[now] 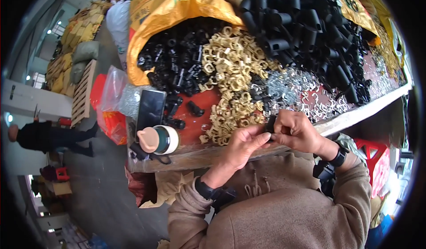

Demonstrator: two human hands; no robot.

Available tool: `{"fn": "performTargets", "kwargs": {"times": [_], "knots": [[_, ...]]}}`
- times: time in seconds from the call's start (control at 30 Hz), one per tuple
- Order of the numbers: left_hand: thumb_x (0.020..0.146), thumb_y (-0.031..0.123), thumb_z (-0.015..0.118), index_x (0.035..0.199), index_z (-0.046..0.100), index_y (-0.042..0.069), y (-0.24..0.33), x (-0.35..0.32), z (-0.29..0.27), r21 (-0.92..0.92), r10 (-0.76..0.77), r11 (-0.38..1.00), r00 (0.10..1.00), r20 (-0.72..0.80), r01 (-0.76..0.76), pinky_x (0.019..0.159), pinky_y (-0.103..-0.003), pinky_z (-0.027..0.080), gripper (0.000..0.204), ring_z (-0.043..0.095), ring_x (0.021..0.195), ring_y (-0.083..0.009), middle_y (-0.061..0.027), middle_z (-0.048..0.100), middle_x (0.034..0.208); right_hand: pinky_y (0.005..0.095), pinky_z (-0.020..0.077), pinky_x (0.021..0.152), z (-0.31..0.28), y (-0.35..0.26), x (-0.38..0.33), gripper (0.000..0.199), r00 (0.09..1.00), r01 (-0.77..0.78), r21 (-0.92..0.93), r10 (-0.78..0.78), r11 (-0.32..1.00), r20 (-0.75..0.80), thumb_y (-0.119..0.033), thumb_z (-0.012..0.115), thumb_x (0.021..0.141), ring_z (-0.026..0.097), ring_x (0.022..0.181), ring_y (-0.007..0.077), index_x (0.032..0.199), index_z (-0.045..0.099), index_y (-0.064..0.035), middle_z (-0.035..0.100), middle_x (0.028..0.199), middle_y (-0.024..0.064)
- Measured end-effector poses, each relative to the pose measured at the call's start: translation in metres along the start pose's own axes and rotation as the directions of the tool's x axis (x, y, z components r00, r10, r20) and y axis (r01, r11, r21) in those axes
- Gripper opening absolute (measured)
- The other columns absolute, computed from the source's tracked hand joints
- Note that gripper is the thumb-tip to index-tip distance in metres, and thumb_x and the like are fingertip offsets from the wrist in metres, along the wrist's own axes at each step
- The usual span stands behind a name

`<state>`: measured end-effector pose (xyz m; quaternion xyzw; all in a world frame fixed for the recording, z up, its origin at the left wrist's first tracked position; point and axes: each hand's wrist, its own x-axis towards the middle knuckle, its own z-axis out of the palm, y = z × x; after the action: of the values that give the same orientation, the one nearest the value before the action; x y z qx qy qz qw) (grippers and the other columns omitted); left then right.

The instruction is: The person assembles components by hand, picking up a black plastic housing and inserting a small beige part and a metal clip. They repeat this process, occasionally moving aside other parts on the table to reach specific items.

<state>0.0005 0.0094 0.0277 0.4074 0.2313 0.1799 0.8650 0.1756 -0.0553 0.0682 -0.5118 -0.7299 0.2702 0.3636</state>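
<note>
Pinching a small black part (271,123) between them, the left hand (242,146) and right hand (296,132) meet over the near edge of the worktop (195,156), cream rings (231,58) heaped just beyond, black tubes (307,38) piled farther back to the right!

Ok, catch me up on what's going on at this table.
A person is working a small black part between both hands, left hand and right hand close together at the front edge of the table. Beyond them lie loose heaps: cream ring-like parts, black fittings at a yellow sack's mouth, black tubes to the right. A lidded cup stands to the left.
</note>
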Motion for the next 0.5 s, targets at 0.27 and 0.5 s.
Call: {"fn": "performTargets", "kwargs": {"times": [0.27,0.5], "knots": [[0.080,0.011,0.055,0.105,0.052,-0.002,0.003,-0.003,0.008,-0.096,0.031,0.995,0.997,-0.077,-0.038,0.070,-0.022,0.047,0.028,0.055,0.078,-0.0100,-0.0056,0.058,0.092,0.0301,0.0392,0.050,0.015,0.003,-0.005,0.013,0.954,0.233,-0.388,-0.288,0.892,-0.088,-0.002,0.061,0.064,0.048,0.057,0.0212,0.071,0.050,-0.0043,0.044,0.069,0.0065],[0.080,0.012,0.055,0.106,0.051,0.000,0.001,-0.004,-0.006,-0.053,-0.011,0.999,0.999,-0.052,0.008,0.070,-0.022,0.047,0.029,0.057,0.079,-0.0109,-0.0050,0.059,0.092,0.0283,0.0391,0.049,0.010,0.002,0.000,0.021,0.970,0.226,-0.248,-0.241,0.942,-0.032,-0.005,0.064,0.063,0.048,0.058,0.0205,0.079,0.050,-0.0052,0.045,0.068,0.0053]]}}
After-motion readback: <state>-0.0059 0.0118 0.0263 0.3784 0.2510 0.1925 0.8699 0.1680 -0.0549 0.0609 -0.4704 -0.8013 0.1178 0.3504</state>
